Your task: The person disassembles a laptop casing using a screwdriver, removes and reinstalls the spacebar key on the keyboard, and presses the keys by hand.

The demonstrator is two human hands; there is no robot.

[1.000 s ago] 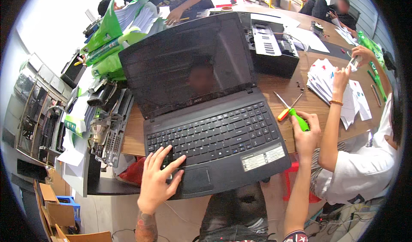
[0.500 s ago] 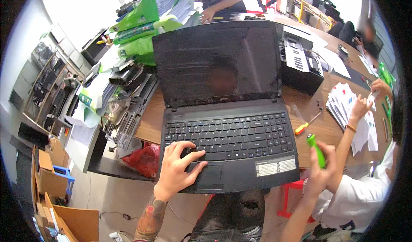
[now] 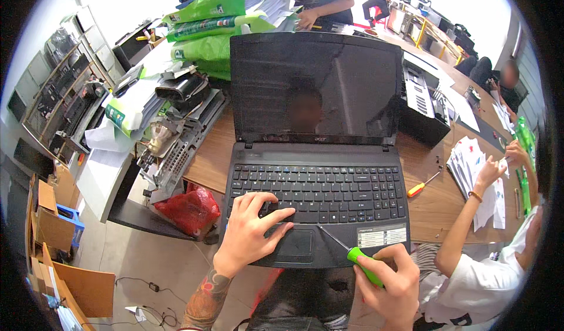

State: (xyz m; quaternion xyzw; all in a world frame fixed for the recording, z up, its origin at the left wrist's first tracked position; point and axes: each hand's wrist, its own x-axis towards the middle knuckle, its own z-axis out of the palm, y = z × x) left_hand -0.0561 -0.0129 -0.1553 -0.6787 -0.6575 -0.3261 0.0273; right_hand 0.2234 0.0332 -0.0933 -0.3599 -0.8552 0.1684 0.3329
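Observation:
A black laptop (image 3: 317, 155) stands open on the table, its screen dark with a faint reflection. My left hand (image 3: 247, 231) rests on the left of the keyboard and palm rest with its fingers spread. My right hand (image 3: 388, 284) grips the green handle of a screwdriver (image 3: 359, 260); its metal shaft points up-left, with the tip over the palm rest beside the touchpad, just below the keys. Whether the tip touches is unclear. A red and yellow screwdriver (image 3: 416, 189) lies right of the laptop.
Left are dismantled metal parts (image 3: 164, 155), green paper packs (image 3: 205, 49) and a red bag (image 3: 185, 210). A black case (image 3: 423, 102) stands behind right. A co-worker (image 3: 470, 260) at the right handles white papers (image 3: 467, 160); others are across the room.
My right hand has brought the green screwdriver from beside the other screwdriver down to the laptop's palm rest. The view has shifted. My left hand stays on the keyboard.

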